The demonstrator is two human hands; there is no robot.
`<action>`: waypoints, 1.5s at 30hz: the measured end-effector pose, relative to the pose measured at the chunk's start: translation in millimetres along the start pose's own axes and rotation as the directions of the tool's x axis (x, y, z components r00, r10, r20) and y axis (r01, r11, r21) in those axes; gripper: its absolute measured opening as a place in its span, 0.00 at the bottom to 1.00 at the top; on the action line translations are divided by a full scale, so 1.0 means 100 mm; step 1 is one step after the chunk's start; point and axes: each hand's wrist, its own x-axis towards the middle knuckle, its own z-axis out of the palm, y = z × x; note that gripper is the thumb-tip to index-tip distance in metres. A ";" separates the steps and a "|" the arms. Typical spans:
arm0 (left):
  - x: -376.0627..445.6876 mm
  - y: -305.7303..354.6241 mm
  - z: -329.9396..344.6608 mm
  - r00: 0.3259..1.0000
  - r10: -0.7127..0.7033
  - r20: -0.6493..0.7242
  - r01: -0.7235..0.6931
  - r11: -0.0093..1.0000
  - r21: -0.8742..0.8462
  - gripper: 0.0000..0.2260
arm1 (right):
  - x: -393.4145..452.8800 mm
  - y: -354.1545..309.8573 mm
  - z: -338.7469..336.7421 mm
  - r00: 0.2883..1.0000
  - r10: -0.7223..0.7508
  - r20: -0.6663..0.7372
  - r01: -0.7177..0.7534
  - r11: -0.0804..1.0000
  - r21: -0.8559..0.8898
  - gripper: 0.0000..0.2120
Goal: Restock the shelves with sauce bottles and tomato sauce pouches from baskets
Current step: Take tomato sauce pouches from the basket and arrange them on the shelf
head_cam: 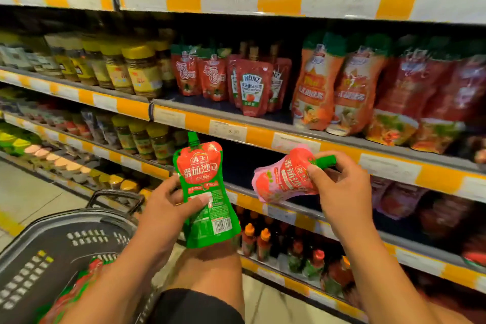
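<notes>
Left hand (168,208) gripping an upright green-and-red tomato sauce pouch (205,192), right hand (339,187) pinching a pink pouch (284,179) by its green cap, tilted sideways at a shelf edge (289,213), dark basket (52,252) lower left, stocked shelves behind

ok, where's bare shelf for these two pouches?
Free: the dark gap behind the right hand and pink pouch, on the shelf under the Heinz pouches; also a strip before the red pouches. Crowded: yellow-lidded jars left, large sauce pouches right. Left hand holds the green pouch.
</notes>
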 end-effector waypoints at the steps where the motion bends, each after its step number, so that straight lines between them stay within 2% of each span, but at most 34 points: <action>1: -0.01 -0.01 0.14 1.000 -0.010 0.028 0.010 1.000 0.001 0.17 | 0.00 0.03 -0.14 1.000 0.003 -0.015 -0.003 1.000 -0.010 0.08; 5: -0.03 -0.12 0.60 0.992 -0.051 0.116 0.048 0.998 0.027 0.20 | -0.04 0.21 -0.63 0.996 0.040 -0.073 -0.043 0.998 -0.040 0.08; 10: -0.04 -0.28 1.05 0.972 -0.107 0.208 0.090 0.992 0.089 0.20 | -0.05 0.32 -1.14 0.993 0.099 -0.059 -0.105 0.988 -0.109 0.07; 15: 0.03 -0.40 1.34 0.952 -0.150 0.267 0.117 0.984 0.136 0.17 | -0.10 0.36 -1.42 0.995 0.089 -0.041 -0.095 0.974 -0.205 0.06; 17: 0.03 -0.44 1.46 0.944 -0.181 0.277 0.149 0.980 0.134 0.16 | -0.14 0.42 -1.48 0.989 0.130 -0.075 -0.143 0.969 -0.204 0.07; 23: 0.04 -0.59 1.79 0.909 -0.236 0.344 0.196 0.969 0.147 0.17 | -0.20 0.67 -1.67 0.913 0.364 -0.184 -0.370 0.929 0.003 0.06; 27: 0.04 -0.60 1.94 0.900 -0.240 0.364 0.187 0.967 0.174 0.15 | -0.11 0.77 -1.83 0.850 0.449 -0.274 -0.411 0.892 0.188 0.03; 29: 0.07 -0.59 1.99 0.898 -0.240 0.369 0.187 0.967 0.174 0.15 | -0.04 0.83 -1.90 0.816 0.469 -0.337 -0.400 0.880 0.257 0.09; 31: 0.13 -0.58 2.04 0.894 -0.239 0.380 0.183 0.967 0.177 0.16 | 0.04 0.88 -1.93 0.777 0.477 -0.410 -0.387 0.877 0.286 0.12; 34: 0.23 -0.52 2.13 0.900 -0.225 0.373 0.172 0.970 0.170 0.16 | 0.09 0.86 -1.92 0.751 0.442 -0.490 -0.344 0.896 0.281 0.06; 35: 0.27 -0.49 2.16 0.905 -0.211 0.370 0.158 0.973 0.170 0.16 | 0.10 0.84 -1.91 0.752 0.417 -0.511 -0.327 0.908 0.260 0.09; 38: 0.38 -0.44 2.23 0.916 -0.176 0.361 0.119 0.977 0.174 0.15 | 0.15 0.85 -1.87 0.777 0.326 -0.539 -0.281 0.945 0.167 0.12; 41: 0.51 -0.44 2.29 0.927 -0.175 0.331 0.124 0.978 0.169 0.19 | 0.20 0.93 -1.84 0.790 0.280 -0.546 -0.292 0.954 0.065 0.06; 45: 0.61 -0.43 2.36 0.930 -0.159 0.331 0.108 0.980 0.168 0.20 | 0.25 0.92 -1.78 0.843 0.255 -0.473 -0.266 0.963 0.046 0.15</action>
